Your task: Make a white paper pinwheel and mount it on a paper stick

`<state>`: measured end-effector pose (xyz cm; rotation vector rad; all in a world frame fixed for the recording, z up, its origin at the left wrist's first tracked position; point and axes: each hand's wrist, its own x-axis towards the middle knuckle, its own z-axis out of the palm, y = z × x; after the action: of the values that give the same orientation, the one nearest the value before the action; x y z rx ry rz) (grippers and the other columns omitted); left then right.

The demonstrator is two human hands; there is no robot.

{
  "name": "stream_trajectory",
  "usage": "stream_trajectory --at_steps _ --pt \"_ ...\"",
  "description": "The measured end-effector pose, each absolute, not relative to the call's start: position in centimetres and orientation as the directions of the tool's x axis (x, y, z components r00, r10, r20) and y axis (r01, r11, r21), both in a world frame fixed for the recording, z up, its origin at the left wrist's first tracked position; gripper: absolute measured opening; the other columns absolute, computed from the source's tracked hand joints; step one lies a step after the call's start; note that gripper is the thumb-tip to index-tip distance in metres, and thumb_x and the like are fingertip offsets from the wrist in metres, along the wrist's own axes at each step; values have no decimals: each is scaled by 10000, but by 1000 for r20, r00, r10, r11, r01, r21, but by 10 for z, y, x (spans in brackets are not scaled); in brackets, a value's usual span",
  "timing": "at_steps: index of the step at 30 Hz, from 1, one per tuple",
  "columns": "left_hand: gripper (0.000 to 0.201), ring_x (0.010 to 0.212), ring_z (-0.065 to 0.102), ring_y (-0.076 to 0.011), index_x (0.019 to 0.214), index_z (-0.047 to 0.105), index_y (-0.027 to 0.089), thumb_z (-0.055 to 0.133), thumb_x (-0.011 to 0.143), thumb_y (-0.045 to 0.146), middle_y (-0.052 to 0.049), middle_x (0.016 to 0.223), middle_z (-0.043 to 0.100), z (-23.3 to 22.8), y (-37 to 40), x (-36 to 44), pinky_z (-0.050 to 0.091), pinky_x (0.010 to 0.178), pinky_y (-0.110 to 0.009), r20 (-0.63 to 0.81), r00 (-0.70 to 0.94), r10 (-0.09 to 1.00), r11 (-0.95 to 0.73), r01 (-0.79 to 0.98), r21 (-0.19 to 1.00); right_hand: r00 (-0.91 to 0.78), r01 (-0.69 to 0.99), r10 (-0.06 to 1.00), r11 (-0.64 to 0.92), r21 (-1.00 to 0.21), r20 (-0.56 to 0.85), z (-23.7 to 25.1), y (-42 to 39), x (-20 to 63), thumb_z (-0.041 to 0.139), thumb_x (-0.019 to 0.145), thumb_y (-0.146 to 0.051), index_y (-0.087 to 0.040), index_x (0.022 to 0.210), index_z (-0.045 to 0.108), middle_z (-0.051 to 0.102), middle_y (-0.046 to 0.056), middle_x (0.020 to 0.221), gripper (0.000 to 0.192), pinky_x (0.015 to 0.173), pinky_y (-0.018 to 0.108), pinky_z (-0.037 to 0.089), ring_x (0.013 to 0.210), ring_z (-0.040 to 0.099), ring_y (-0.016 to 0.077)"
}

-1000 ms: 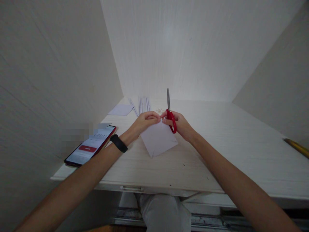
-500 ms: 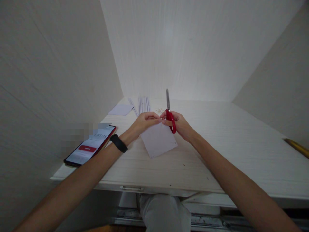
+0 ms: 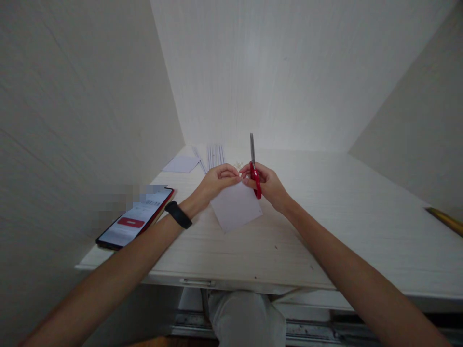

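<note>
- One square white sheet [image 3: 237,207] was positioned at the centre of the table [image 3: 361,207], below the two hands, with one corner pointing to the far side. Contact between its near corner and the tabletop could not be determined.
- Left hand [image 3: 219,179]: thumb and fingertips were pressed together on the far corner of the sheet, pinching it from the left.
- Right hand [image 3: 269,185]: thumb and forefinger met at the same corner, from the right; any small item between the tips was too small to identify. The hand also retained the scissors [image 3: 253,166] by their red handles, blades together and directed to the far side.
- Small pale pieces [image 3: 238,166] lay just beyond the fingertips.
- Several narrow paper strips [image 3: 216,155] lay side by side, far and to the left; a second sheet [image 3: 181,164] lay farther left.
- A phone [image 3: 133,224], screen lit, lay at the left near the wall, beside the forearm with the black wristband [image 3: 178,215].
- A yellow object [image 3: 446,221] was located at the far right edge of view.
</note>
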<state>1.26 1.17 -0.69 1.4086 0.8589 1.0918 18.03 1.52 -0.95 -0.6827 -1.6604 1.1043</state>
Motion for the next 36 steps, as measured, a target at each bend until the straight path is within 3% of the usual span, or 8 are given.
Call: stream_trajectory --at_steps 19,36 --pt "362 534 582 -104 863 531 191 754 619 337 25 709 652 -4 8 13 373 479 -192 101 318 943 -77 -86 993 -315 -61 858 408 -911 406 -9 13 179 746 635 -388 -202 850 579 571 1 799 330 690 265 439 760 540 126" --pt "442 603 624 -123 928 532 194 794 584 289 0 799 687 -4 5 14 414 521 -198 43 370 928 16 -154 988 -326 -128 842 411 -903 429 -14 16 182 733 663 -350 -203 852 586 564 -5 790 280 656 249 416 727 519 115"
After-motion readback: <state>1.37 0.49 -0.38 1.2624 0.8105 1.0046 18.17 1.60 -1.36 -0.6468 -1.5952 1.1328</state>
